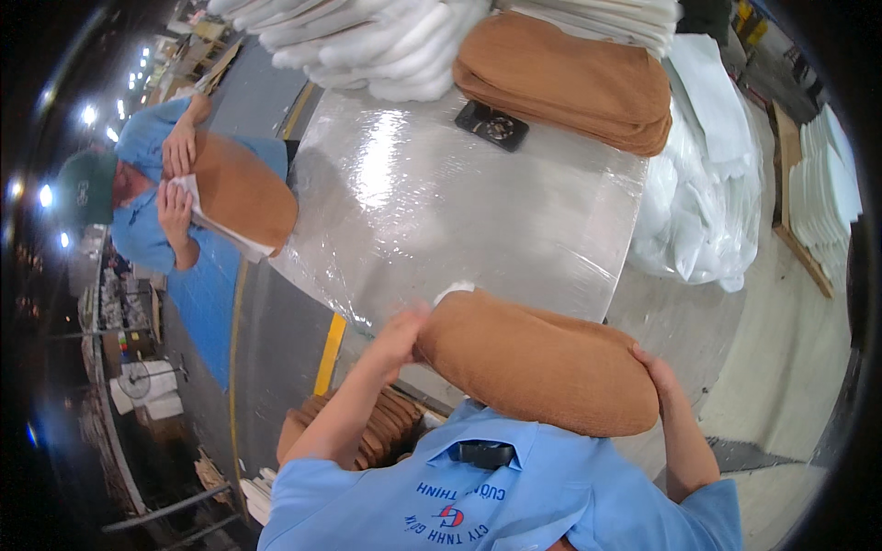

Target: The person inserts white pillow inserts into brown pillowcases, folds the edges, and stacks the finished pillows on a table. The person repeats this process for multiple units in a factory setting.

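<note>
A long brown fabric cushion (542,363) with rounded ends is held in front of my chest. White padding (455,291) shows at its upper left end. My right hand (654,367) grips the cushion's right end, partly hidden by it. At the opposite end is my left hand (401,338), its fingers smeared by motion beside the cushion's edge, so their hold is unclear.
A plastic-wrapped table (459,220) stands ahead, bearing a phone (491,125), stacked brown covers (565,83) and white pads (367,41). At left, a co-worker (147,184) handles another brown cover (243,188). Brown cushions (367,427) are piled at lower left; plastic-wrapped material (703,202) stands right.
</note>
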{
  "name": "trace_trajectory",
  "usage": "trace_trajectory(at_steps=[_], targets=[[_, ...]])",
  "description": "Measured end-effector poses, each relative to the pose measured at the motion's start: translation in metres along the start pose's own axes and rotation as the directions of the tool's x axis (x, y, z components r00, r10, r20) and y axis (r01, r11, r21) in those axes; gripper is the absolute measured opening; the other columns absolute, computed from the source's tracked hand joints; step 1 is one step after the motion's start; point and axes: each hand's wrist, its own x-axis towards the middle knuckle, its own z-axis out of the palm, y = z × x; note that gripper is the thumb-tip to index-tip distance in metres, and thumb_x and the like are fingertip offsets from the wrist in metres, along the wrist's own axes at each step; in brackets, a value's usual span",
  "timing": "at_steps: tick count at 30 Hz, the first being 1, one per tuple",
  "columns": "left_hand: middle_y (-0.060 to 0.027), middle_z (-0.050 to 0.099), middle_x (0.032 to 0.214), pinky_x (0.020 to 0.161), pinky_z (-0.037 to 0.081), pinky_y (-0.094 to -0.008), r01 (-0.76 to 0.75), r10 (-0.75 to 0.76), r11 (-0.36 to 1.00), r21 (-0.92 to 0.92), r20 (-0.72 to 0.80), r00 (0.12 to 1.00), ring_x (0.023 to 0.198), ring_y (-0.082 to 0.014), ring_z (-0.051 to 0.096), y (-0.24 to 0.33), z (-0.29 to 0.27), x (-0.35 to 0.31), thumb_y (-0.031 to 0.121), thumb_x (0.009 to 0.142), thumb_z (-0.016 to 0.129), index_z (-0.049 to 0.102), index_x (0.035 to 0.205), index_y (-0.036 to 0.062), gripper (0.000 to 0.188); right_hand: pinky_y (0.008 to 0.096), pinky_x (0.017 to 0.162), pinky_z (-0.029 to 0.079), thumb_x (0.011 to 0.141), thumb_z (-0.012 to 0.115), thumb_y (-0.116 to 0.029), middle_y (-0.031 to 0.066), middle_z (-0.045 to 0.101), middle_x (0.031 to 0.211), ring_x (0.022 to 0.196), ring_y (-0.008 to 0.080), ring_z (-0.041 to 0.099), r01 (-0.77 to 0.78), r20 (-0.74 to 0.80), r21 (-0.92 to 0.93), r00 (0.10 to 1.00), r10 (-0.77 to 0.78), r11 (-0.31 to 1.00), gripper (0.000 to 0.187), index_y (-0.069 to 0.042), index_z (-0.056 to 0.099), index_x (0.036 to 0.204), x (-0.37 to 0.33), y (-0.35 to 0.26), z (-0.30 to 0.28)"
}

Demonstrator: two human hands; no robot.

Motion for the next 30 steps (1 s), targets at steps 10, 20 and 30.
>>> trace_trajectory(at_steps=[10, 20, 30], targets=[[-0.0216, 0.057, 0.151, 0.098, 0.062, -0.0539, 0.143, -0.146, 0.989, 0.027, 0.156, 0.977, 0.131, -0.0372, 0.064, -0.009, 0.012, -0.003, 0.055, 0.107, 0.059, 0.048, 0.154, 0.003, 0.071, 0.0399, 0.092, 0.059, 0.106, 0.065, -0.04, 0.0171, 0.075, 0.125, 0.105, 0.0248, 0.075, 0.083, -0.037, -0.068, 0.996, -0.085, 0.994, 0.052, 0.002, 0.065, 0.136, 0.001, 0.011, -0.002], [-0.0142, 0.065, 0.146, 0.111, 0.052, -0.0422, 0.095, -0.089, 0.995, -0.007, 0.284, 0.955, 0.132, -0.0251, 0.065, 0.002, 0.003, 0.061, 0.054, 0.106, 0.063, 0.056, 0.151, 0.0045, 0.067, 0.0413, 0.098, 0.058, 0.103, 0.072, -0.037, 0.0154, 0.072, 0.131, 0.115, 0.0257, 0.072, 0.154, 0.056, -0.017, 0.987, -0.153, 0.988, 0.054, 0.0, 0.061, 0.141, -0.019, 0.014, 0.007], [-0.0032, 0.074, 0.106, 0.089, 0.05, -0.0297, -0.867, 0.839, 0.48, -0.134, -0.218, 0.499, 0.098, -0.0115, 0.064, 0.155, 0.029, 0.044, 0.042, 0.113, 0.057, 0.076, 0.113, 0.0004, 0.046, 0.0434, 0.106, 0.051, 0.08, 0.092, -0.011, 0.0077, 0.068, 0.135, 0.126, 0.025, 0.064, 0.761, -0.072, 0.251, 0.631, -0.772, 0.599, 0.074, -0.008, 0.056, 0.144, -0.112, -0.004, 0.059]])
